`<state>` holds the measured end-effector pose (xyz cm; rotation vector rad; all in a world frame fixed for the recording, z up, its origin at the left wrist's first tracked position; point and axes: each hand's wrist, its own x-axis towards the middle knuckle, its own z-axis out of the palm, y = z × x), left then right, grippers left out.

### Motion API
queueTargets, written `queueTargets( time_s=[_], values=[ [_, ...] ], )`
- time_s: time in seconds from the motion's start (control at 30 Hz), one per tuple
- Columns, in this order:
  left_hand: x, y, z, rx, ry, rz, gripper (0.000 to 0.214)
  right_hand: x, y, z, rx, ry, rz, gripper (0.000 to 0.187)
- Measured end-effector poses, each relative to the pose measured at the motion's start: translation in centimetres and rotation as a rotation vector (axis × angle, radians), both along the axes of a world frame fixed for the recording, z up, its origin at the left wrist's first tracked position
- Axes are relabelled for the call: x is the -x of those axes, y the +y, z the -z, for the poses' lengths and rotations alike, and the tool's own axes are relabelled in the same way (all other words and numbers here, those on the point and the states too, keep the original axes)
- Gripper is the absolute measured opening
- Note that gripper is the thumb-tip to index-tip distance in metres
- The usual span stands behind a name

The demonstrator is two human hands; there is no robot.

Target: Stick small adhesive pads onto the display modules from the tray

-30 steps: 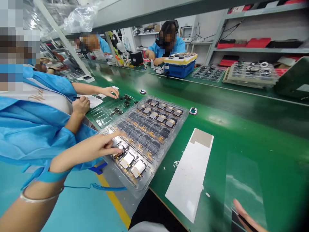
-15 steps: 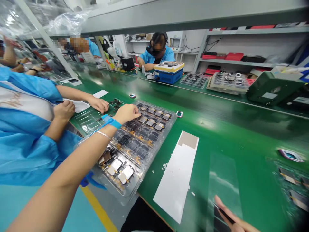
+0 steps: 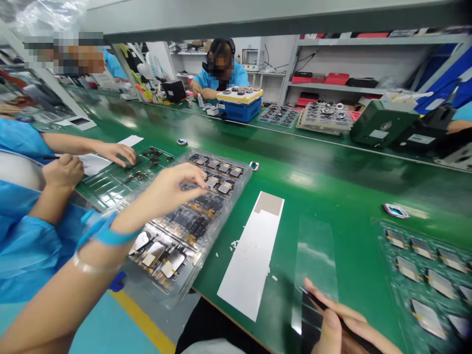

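Note:
My left hand (image 3: 173, 187) hovers over a clear plastic tray (image 3: 243, 179) of small flat screen parts, with thumb and forefinger pinched at a part in a far row; what they grip is too small to name. A blue wrist strap (image 3: 105, 231) circles that arm. My right hand (image 3: 342, 324) rests at the bottom edge of the green bench, fingers closed round a thin dark tool (image 3: 332, 314). A white paper strip (image 3: 254, 250) lies between the two hands.
A co-worker in blue at the left has both hands by a green tray (image 3: 106, 182) of dark parts. A second tray of parts (image 3: 424, 275) lies at the right. A blue box (image 3: 239, 105), more trays and seated workers are across the bench.
My left hand drew back a little from the far rows of the tray and now pinches over it. The view swung right, bringing my right hand and the right tray further in.

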<state>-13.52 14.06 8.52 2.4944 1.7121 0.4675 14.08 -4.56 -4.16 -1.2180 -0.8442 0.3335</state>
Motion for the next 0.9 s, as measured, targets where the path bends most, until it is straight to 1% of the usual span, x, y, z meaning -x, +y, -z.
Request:
queueTargets(
  time_s=[0.03,0.07,0.1,0.13,0.17,0.2,0.27,0.33,0.37,0.43,0.5,0.6,0.7,0.8,0.83,0.9],
  values=[
    [-0.9,-2.3,0.2,-0.084,-0.112,0.152,0.013,0.2,0.3,-0.5,-0.041,0.033,-0.018,0.013],
    [-1.9,-4.7,0.6,-0.173,-0.205,0.277,0.017,0.2,0.5,-1.0,-0.061,0.064,-0.064,0.011],
    [-2.9,-7.0,1.2,-0.234,-0.263,0.330,0.018,0.2,0.8,-1.3,-0.060,0.093,-0.136,0.007],
    [-3.9,-9.0,1.8,-0.272,-0.302,0.364,0.019,0.0,0.9,-1.6,-0.048,0.130,-0.227,0.006],
    [-5.0,-10.8,2.4,-0.285,-0.331,0.363,0.018,-0.1,1.0,-1.9,-0.030,0.167,-0.330,0.010],
    [-6.0,-12.2,3.1,-0.259,-0.374,0.373,0.016,-0.3,1.0,-2.1,-0.004,0.201,-0.428,0.014],
    [-8.0,-13.8,4.3,-0.210,-0.537,0.337,0.013,-0.6,0.7,-2.4,0.076,0.278,-0.568,0.022],
    [-9.8,-14.1,5.2,-0.195,-0.689,0.315,0.018,-0.8,0.2,-2.6,0.195,0.339,-0.638,0.024],
    [-10.6,-14.0,5.5,-0.205,-0.735,0.328,0.020,-0.9,0.0,-2.7,0.251,0.356,-0.660,0.025],
    [-11.8,-13.5,6.1,-0.242,-0.765,0.396,0.017,-1.3,-0.4,-2.9,0.326,0.353,-0.684,0.031],
    [-12.4,-13.0,6.9,-0.273,-0.754,0.479,0.015,-1.8,-0.5,-3.1,0.350,0.325,-0.684,0.033],
    [-12.6,-12.7,8.2,-0.237,-0.760,0.501,0.014,-2.4,-0.4,-3.3,0.394,0.304,-0.678,0.026],
    [-12.6,-12.5,8.9,-0.177,-0.772,0.535,0.020,-2.6,-0.3,-3.5,0.416,0.299,-0.673,0.022],
    [-12.5,-12.6,9.3,-0.135,-0.785,0.582,0.025,-2.5,-0.4,-3.6,0.415,0.310,-0.616,0.024],
    [-12.5,-12.8,9.4,-0.121,-0.790,0.592,0.026,-2.5,-0.4,-3.5,0.424,0.311,-0.616,0.026],
    [-12.5,-13.0,9.6,-0.076,-0.783,0.613,0.027,-2.4,-0.4,-3.2,0.440,0.298,-0.665,0.028]
  ],
)
